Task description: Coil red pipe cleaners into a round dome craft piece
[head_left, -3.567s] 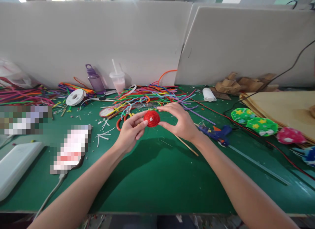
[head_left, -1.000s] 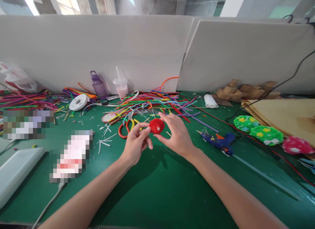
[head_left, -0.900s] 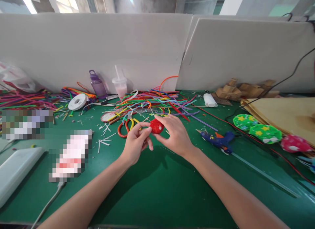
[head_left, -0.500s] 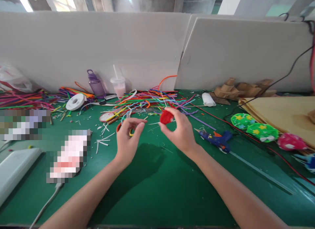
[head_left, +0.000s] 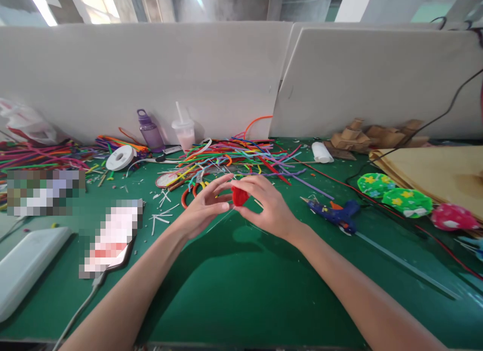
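The right hand (head_left: pixel 266 207) pinches a small, fuzzy red rounded piece (head_left: pixel 240 195) above the smooth green table (head_left: pixel 241 290), its long axis seemingly upright; the left hand (head_left: pixel 206 207) curves open beside it. Beyond lie fluffy multicoloured pipe cleaners (head_left: pixel 241 152), then flat pale-grey panels (head_left: pixel 151 69).

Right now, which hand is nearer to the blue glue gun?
Right. The right hand is left of the blue glue gun, holding the red fuzzy piece; the left hand is farther left, beyond that piece.
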Action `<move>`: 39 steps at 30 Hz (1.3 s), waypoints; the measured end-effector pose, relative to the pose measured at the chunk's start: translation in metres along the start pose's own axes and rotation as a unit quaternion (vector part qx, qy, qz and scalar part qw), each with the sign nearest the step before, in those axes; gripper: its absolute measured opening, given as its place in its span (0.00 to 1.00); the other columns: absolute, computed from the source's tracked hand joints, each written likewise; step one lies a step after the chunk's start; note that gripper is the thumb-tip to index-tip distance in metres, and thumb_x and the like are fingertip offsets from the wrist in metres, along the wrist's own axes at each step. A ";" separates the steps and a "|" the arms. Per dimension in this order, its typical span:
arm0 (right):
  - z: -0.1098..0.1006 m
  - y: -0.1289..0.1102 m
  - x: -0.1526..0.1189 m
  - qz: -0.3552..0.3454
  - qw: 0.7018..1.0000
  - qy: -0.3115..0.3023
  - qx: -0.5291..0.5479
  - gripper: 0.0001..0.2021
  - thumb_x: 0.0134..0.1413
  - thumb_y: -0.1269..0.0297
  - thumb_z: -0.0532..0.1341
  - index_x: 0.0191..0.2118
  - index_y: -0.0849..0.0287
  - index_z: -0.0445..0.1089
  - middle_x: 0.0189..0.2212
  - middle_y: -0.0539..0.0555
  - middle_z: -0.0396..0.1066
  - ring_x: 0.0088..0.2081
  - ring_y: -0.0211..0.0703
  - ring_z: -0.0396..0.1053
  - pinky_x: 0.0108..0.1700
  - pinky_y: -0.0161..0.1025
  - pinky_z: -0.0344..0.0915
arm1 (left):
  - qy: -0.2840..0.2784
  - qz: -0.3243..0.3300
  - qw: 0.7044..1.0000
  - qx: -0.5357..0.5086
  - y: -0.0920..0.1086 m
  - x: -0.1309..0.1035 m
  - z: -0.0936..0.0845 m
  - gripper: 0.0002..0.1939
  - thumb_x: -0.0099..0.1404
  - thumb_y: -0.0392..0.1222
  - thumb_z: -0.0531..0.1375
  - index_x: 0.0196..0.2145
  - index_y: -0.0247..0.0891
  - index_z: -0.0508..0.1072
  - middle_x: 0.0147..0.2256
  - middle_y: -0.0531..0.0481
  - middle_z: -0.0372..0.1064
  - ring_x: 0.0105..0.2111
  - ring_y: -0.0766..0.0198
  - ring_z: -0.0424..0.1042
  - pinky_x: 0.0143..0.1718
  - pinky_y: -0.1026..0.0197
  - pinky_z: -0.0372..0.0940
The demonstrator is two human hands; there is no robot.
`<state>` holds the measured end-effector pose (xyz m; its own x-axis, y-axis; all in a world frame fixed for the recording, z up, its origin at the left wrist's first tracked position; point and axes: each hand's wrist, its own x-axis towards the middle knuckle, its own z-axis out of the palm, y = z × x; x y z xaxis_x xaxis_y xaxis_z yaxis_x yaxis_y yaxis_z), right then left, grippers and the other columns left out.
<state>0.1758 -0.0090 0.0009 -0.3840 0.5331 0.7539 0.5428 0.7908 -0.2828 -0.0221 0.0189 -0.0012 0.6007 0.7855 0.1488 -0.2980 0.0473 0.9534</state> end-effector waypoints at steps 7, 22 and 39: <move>0.004 -0.004 -0.003 -0.001 1.000 -0.011 0.010 0.24 0.58 0.66 0.60 0.59 0.48 0.59 0.51 0.57 0.64 0.53 0.49 0.64 0.54 0.52 0.66 | 0.006 0.016 1.000 -0.011 -0.005 0.001 0.002 0.26 0.53 0.36 0.68 0.50 0.47 0.73 0.54 0.46 0.68 0.48 0.57 0.71 0.42 0.62 0.67; 0.001 -0.009 -0.001 0.012 0.999 -0.025 0.046 0.24 0.56 0.70 0.60 0.58 0.49 0.60 0.50 0.56 0.64 0.52 0.47 0.65 0.51 0.50 0.69 | 0.062 -0.017 0.997 -0.033 -0.003 0.001 0.006 0.22 0.49 0.35 0.70 0.43 0.44 0.76 0.43 0.50 0.73 0.37 0.64 0.74 0.36 0.65 0.70; 0.002 -0.009 0.000 0.029 0.999 -0.020 0.025 0.25 0.55 0.70 0.60 0.58 0.49 0.58 0.49 0.56 0.64 0.52 0.48 0.65 0.52 0.51 0.69 | 0.048 -0.018 0.998 -0.042 -0.006 0.001 0.004 0.23 0.51 0.41 0.69 0.47 0.44 0.75 0.55 0.45 0.68 0.54 0.49 0.67 0.45 0.57 0.69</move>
<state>0.1699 -0.0159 0.0024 -0.3833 0.5901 0.7105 0.5272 0.7714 -0.3563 -0.0171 0.0169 -0.0061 0.5398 0.8376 0.0843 -0.3409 0.1259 0.9317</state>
